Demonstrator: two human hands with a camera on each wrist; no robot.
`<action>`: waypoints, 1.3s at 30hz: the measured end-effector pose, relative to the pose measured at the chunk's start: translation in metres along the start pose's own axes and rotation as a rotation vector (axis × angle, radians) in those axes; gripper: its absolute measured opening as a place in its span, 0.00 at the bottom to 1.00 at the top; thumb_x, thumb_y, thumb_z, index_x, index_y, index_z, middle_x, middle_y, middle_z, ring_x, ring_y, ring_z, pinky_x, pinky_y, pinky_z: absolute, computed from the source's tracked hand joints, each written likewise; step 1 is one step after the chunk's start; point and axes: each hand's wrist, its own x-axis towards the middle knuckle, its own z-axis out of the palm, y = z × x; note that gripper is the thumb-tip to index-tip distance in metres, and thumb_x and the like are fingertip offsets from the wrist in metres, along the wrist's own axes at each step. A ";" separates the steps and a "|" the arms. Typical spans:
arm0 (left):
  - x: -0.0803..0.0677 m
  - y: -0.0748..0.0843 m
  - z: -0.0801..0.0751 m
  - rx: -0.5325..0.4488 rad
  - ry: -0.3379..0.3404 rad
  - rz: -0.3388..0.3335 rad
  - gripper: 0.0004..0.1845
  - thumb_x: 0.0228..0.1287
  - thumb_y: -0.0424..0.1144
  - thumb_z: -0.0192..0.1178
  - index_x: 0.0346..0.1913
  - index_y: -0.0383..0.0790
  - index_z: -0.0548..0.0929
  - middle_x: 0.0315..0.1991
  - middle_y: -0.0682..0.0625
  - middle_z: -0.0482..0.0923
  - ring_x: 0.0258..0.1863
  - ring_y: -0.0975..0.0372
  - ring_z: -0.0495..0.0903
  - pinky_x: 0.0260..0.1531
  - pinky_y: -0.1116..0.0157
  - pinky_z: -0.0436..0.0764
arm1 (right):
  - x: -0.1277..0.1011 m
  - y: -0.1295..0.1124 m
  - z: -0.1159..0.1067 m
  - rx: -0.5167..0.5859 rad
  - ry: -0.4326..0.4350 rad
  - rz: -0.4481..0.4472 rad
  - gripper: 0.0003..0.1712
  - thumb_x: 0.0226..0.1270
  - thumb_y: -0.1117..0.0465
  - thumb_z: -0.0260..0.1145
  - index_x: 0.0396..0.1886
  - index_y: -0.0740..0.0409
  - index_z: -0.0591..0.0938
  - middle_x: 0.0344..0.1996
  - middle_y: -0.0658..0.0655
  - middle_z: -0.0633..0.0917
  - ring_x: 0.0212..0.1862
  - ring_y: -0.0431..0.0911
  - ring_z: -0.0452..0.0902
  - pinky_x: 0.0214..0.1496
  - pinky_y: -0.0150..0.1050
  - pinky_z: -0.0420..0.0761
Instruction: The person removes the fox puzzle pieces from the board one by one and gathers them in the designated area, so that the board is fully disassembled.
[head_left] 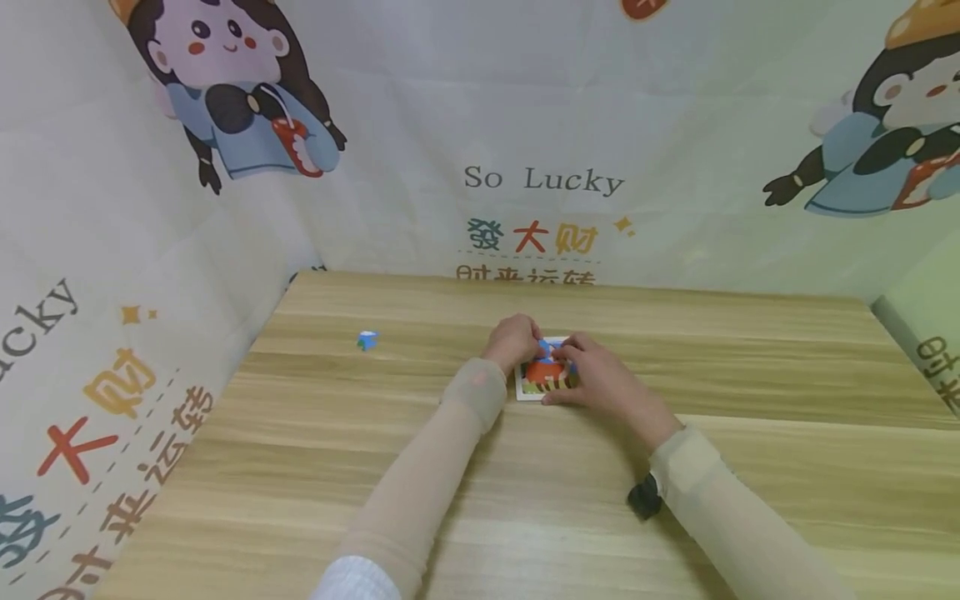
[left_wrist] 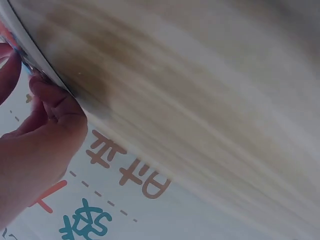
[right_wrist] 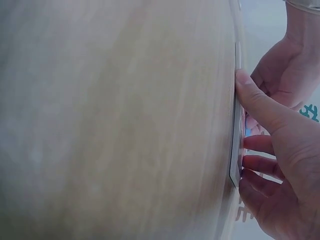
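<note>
A small white-bordered jigsaw puzzle (head_left: 529,397) lies on the table, its picture in orange, blue and striped brown. At its upper left corner my left hand (head_left: 515,340) has curled fingers, pinching a blue puzzle piece (right_wrist: 248,132) low over the picture; the fingers mostly hide it. My right hand (head_left: 606,379) spreads across the puzzle's right side. In the right wrist view the right thumb (right_wrist: 260,102) rests at the near edge, and the other fingertips press on the picture. The left wrist view shows the left hand (left_wrist: 42,130) bent down at the puzzle's rim.
A loose blue, white and green puzzle piece (head_left: 367,340) lies on the wooden table (head_left: 337,433), to the left of the hands. Printed cloth (head_left: 397,125) hangs behind the table and along its sides. A black object (head_left: 644,497) sits beneath the right wrist.
</note>
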 end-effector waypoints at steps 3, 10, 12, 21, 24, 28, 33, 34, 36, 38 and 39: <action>0.003 0.001 0.002 0.055 -0.033 -0.014 0.08 0.64 0.36 0.65 0.44 0.38 0.86 0.48 0.47 0.85 0.45 0.57 0.80 0.53 0.63 0.80 | -0.001 0.000 0.002 -0.004 0.003 -0.006 0.43 0.51 0.41 0.78 0.60 0.66 0.79 0.58 0.62 0.76 0.51 0.53 0.77 0.57 0.51 0.80; 0.020 0.001 0.008 0.233 -0.090 0.021 0.08 0.65 0.35 0.58 0.41 0.35 0.84 0.46 0.43 0.83 0.44 0.53 0.80 0.50 0.60 0.81 | -0.002 0.001 0.003 -0.011 -0.002 -0.018 0.46 0.53 0.44 0.78 0.64 0.69 0.76 0.59 0.65 0.76 0.55 0.56 0.78 0.61 0.52 0.79; 0.020 0.002 0.008 0.223 -0.091 0.010 0.08 0.66 0.37 0.58 0.41 0.36 0.84 0.46 0.43 0.83 0.44 0.53 0.80 0.49 0.61 0.81 | -0.002 0.001 0.002 -0.021 0.000 -0.023 0.47 0.54 0.44 0.77 0.66 0.69 0.74 0.60 0.65 0.76 0.56 0.57 0.78 0.62 0.53 0.79; 0.006 0.007 0.002 0.200 -0.052 -0.031 0.12 0.68 0.46 0.64 0.36 0.39 0.84 0.38 0.49 0.81 0.31 0.61 0.72 0.34 0.68 0.74 | -0.003 0.001 0.005 -0.013 -0.020 -0.010 0.48 0.57 0.43 0.75 0.68 0.69 0.71 0.62 0.65 0.75 0.59 0.59 0.76 0.64 0.54 0.77; 0.007 0.008 0.001 0.148 -0.050 -0.020 0.13 0.66 0.44 0.65 0.27 0.42 0.79 0.30 0.51 0.76 0.28 0.62 0.70 0.29 0.69 0.70 | -0.002 0.001 0.002 -0.050 -0.023 -0.025 0.46 0.56 0.43 0.76 0.66 0.68 0.74 0.59 0.64 0.76 0.53 0.55 0.77 0.59 0.52 0.79; 0.009 0.008 -0.001 0.118 -0.053 0.006 0.16 0.66 0.43 0.65 0.23 0.44 0.73 0.26 0.52 0.71 0.27 0.62 0.69 0.27 0.70 0.69 | 0.000 -0.003 -0.004 -0.108 -0.028 -0.043 0.46 0.56 0.42 0.76 0.65 0.69 0.75 0.56 0.64 0.77 0.52 0.55 0.77 0.57 0.51 0.80; 0.008 0.006 -0.001 0.117 -0.059 0.022 0.08 0.68 0.42 0.63 0.35 0.41 0.79 0.33 0.51 0.75 0.31 0.62 0.71 0.34 0.67 0.73 | -0.002 -0.005 -0.006 -0.113 -0.051 -0.044 0.47 0.58 0.42 0.74 0.66 0.70 0.73 0.57 0.65 0.76 0.55 0.58 0.77 0.61 0.53 0.79; 0.007 0.006 -0.001 0.110 -0.059 0.022 0.08 0.68 0.42 0.63 0.39 0.40 0.79 0.35 0.51 0.77 0.33 0.61 0.72 0.36 0.67 0.74 | -0.002 -0.004 -0.005 -0.108 -0.054 -0.044 0.46 0.59 0.42 0.74 0.66 0.70 0.73 0.58 0.65 0.76 0.55 0.58 0.76 0.61 0.53 0.78; 0.005 0.005 -0.001 0.093 -0.053 0.028 0.09 0.69 0.42 0.63 0.43 0.41 0.79 0.39 0.50 0.78 0.35 0.61 0.73 0.37 0.66 0.74 | -0.003 -0.004 -0.003 -0.105 -0.054 -0.039 0.47 0.60 0.42 0.73 0.68 0.71 0.71 0.59 0.66 0.75 0.56 0.58 0.76 0.62 0.54 0.78; 0.003 0.003 -0.001 0.078 -0.045 0.032 0.10 0.68 0.43 0.63 0.44 0.41 0.79 0.42 0.50 0.79 0.35 0.61 0.73 0.37 0.67 0.73 | -0.004 -0.003 0.000 -0.101 -0.045 -0.038 0.48 0.61 0.43 0.73 0.69 0.71 0.69 0.60 0.66 0.75 0.57 0.59 0.76 0.63 0.54 0.77; 0.002 0.003 -0.001 0.073 -0.037 0.029 0.10 0.68 0.43 0.64 0.44 0.41 0.79 0.42 0.50 0.80 0.35 0.61 0.74 0.36 0.67 0.74 | -0.005 -0.003 0.001 -0.095 -0.040 -0.043 0.48 0.61 0.43 0.72 0.70 0.71 0.69 0.60 0.66 0.74 0.58 0.59 0.76 0.63 0.54 0.77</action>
